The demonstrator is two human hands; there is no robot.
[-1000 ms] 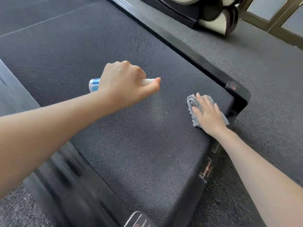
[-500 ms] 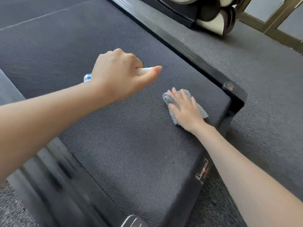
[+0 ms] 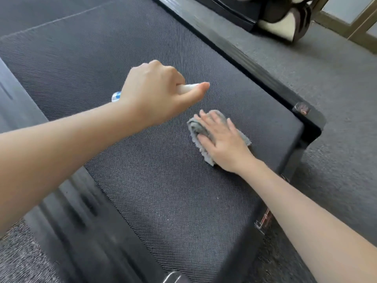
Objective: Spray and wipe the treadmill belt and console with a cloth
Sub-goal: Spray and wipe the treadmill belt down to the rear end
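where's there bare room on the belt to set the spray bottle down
Bare belt lies near you, between the two forearms and the dark side rail. Another bare stretch runs beyond the left hand up to the far rail. Crowded mid-belt, where the left hand grips the spray bottle close to the right hand pressing the cloth.

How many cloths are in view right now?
1. The grey cloth lies on the treadmill belt, pressed flat under the right hand. The left hand grips only a spray bottle. Another could sit out of frame.
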